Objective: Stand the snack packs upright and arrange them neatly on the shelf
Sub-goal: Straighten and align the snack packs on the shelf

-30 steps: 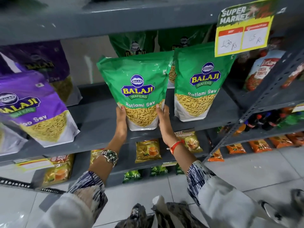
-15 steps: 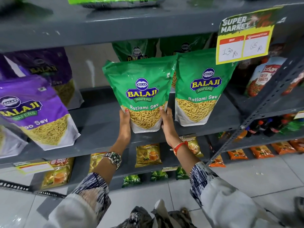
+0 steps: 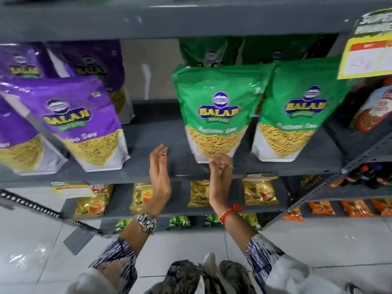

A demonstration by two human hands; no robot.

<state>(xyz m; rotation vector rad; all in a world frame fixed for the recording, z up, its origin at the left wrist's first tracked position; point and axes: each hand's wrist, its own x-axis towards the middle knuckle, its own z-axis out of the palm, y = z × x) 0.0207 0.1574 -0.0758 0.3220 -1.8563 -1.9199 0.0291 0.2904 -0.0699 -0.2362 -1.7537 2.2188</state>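
A green Balaji Ratlami Sev pack [image 3: 218, 111] stands upright on the grey shelf [image 3: 161, 141], beside a second green pack [image 3: 301, 109] to its right. My right hand [image 3: 220, 168] touches the bottom edge of the first green pack with curled fingers. My left hand [image 3: 159, 168] is off the pack, to its left, fingers apart and empty. Purple Balaji packs [image 3: 74, 119] lean on the left part of the same shelf. More green packs [image 3: 212, 54] stand behind in shadow.
A yellow price sign [image 3: 369, 49] hangs from the shelf above at right. A tomato snack pack [image 3: 373, 111] sits on the adjoining right shelf. Small yellow pouches [image 3: 261, 192] and orange pouches [image 3: 356, 209] fill lower shelves. A slotted metal upright [image 3: 343, 179] angles across right.
The green pack has been set down on the shelf. My left hand let go and moved left of it; my right hand slid to its bottom edge. The view shifted right.
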